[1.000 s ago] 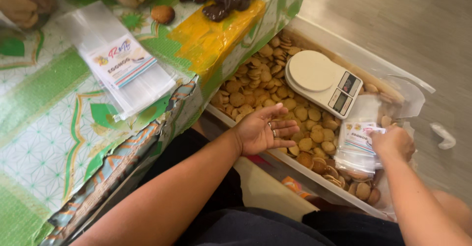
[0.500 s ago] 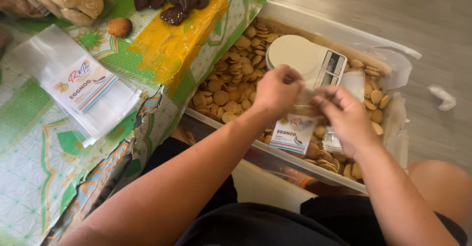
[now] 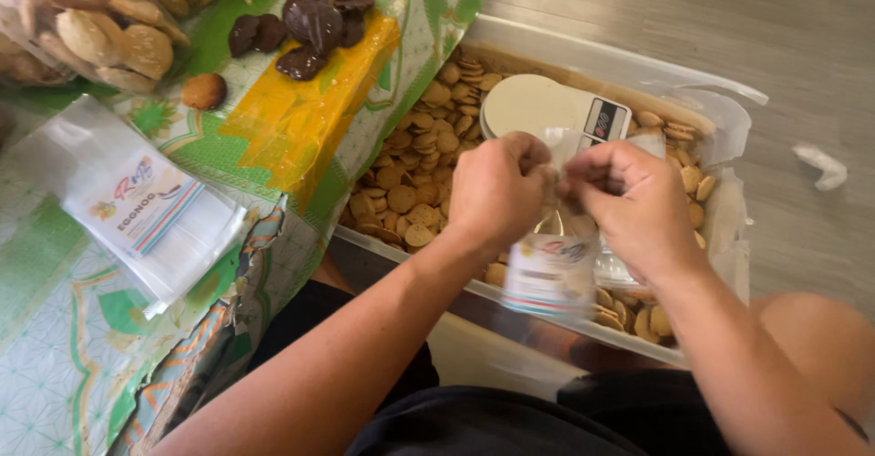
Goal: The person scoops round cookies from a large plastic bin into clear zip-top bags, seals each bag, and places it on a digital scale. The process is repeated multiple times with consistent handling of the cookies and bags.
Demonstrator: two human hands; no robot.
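Note:
Both hands hold up a small clear plastic bag (image 3: pixel 550 269) with a printed label over a clear bin (image 3: pixel 629 71) of small round biscuits (image 3: pixel 406 192). My left hand (image 3: pixel 497 187) pinches the bag's top edge on the left. My right hand (image 3: pixel 629 201) pinches the same edge on the right. The bag hangs down between them, blurred. A white kitchen scale (image 3: pixel 547 110) rests on the biscuits just behind my hands.
A stack of empty labelled bags (image 3: pixel 137 205) lies on the green patterned cloth (image 3: pixel 55 328) at left. Dark chocolate biscuits (image 3: pixel 305 23) sit on a yellow sheet, a lone brown one (image 3: pixel 203 91) nearby. Bagged biscuits (image 3: pixel 91 28) fill the top left. Wooden floor (image 3: pixel 729 19) lies beyond.
One second ago my left hand was open over the biscuits and my right held the bag alone. Both hands have since met at the bag's top edge above the bin.

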